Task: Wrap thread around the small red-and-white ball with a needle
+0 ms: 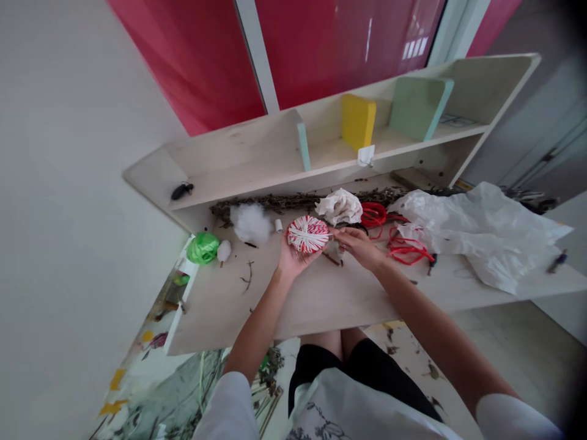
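In the head view, my left hand (292, 260) cups a round ball of red and white string (308, 234) from below, above the desk's middle. White strands cross over red ones on its face. My right hand (358, 245) is closed in a pinch at the ball's right edge, where a thin white strand seems to run to the fingertips; it is too small to be sure. Just behind the ball lie a crumpled white paper (340, 206) and a small white spool (278, 225). White stuffing (251, 223) rests to the left.
A green ball of ribbon (203, 248) and a white tuft on a stick (223, 251) sit at the desk's left edge. Red ribbon (409, 247) and a white plastic sheet (490, 226) lie to the right. Dry twigs (270, 201) line the back beneath a shelf (257, 174).
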Motion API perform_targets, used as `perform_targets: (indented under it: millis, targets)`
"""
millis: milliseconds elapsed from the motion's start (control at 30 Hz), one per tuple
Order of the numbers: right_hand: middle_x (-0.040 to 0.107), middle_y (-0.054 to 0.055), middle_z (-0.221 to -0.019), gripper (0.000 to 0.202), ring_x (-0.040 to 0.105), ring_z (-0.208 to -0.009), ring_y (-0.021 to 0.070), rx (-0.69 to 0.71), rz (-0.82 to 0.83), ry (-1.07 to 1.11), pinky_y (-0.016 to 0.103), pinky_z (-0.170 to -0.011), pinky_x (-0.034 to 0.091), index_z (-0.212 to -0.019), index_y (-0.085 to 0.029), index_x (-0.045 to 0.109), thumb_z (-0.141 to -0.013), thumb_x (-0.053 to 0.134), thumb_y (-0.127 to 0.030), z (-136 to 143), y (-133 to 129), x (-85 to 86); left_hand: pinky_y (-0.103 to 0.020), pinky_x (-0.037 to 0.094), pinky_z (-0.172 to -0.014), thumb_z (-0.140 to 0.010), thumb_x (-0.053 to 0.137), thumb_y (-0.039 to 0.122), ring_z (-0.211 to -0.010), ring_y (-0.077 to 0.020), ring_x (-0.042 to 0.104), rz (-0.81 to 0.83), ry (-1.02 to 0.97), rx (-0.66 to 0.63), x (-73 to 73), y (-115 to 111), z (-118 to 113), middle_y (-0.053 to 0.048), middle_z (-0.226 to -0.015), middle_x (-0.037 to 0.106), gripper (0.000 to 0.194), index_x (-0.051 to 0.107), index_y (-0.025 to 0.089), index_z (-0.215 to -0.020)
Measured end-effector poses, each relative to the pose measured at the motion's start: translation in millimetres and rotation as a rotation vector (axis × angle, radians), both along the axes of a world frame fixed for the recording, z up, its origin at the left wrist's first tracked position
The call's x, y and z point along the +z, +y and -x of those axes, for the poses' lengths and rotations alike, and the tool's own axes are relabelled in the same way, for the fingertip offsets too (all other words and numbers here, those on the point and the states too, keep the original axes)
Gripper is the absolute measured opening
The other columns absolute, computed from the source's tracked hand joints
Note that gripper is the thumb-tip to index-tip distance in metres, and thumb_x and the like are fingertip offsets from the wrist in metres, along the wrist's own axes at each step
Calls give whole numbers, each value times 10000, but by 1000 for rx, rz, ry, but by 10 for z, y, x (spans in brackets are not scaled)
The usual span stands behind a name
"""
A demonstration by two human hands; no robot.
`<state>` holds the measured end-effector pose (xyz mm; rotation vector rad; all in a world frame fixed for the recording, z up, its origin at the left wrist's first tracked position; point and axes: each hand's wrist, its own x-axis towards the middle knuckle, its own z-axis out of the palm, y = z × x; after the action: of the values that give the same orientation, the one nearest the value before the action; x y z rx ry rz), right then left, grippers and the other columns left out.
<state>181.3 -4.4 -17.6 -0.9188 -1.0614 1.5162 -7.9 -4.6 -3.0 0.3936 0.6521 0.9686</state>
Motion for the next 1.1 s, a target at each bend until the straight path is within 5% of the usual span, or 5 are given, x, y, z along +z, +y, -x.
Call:
perform_targets:
  millis: [267,600,900,1100]
  targets:
    - [568,-3,-659,414,353,-513,74,-15,8,-17,256,-484,280,-581,-180,557,-559,796,-517,3,11,-1,-327,567,-681,-840,452,613,-820,-214,683,24,60,45,-11,6,-42,-104,-1005,700,639,471,205,-1332]
    - [439,-41,-564,437,355,-527,78,39,-30,-22,248,-511,289,-582,-178,544,-591,779,-547,20,-9,-6,-290,549,-560,-845,423,604,-665,-185,665,38,33,-12,9,-16,-42,-79,-880,713,598,541,191,-1262]
    - [432,-54,-586,414,389,-529,63,194,99,174,220,-520,320,-629,-178,556,-564,828,-484,33,-84,60,-345,539,-629,-836,298,700,-714,-209,661,-6,94,-98,-44,-51,-110,-99,-933,713,693,586,199,-1217]
    - [475,-46,-633,364,368,-526,59,160,99,204,222,-529,336,-643,-186,560,-602,822,-435,1,-73,34,-278,513,-512,-836,317,692,-597,-194,653,27,49,-51,-43,-21,-83,-84,-750,705,707,575,161,-1226]
